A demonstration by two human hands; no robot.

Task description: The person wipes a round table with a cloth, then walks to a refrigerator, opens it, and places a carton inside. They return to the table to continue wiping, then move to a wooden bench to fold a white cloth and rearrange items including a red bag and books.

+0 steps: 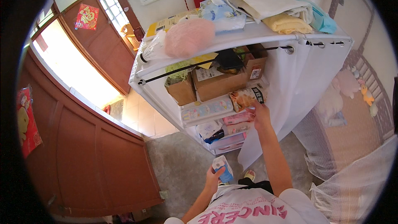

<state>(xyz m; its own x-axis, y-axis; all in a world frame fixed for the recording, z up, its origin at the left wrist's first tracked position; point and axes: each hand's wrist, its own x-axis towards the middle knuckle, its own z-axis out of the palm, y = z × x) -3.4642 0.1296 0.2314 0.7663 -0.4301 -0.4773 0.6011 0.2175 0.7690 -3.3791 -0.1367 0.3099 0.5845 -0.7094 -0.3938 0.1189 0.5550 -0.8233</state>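
Note:
In my left hand (214, 177) is a small blue and white carton (223, 169), held low in front of my body. My right hand (261, 116) reaches into the white fabric-covered shelf unit (214, 45), its fingers on the lower right corner of a printed food bag (245, 98). That bag stands at the front of a shelf, beside a long pastel patterned box (206, 110). Just below the hand, on the level underneath, lies a pink package (238, 118). Part of the right hand's grip is hidden behind the fingers.
Cardboard boxes (219, 82) fill the upper shelf. A white curtain (279, 81) hangs gathered at the right of the opening. On top lie a pink fluffy ball (190, 37), a tissue pack (220, 11) and folded cloths (270, 4). A brown door (102, 149) is at left, a netted bed (351, 112) at right.

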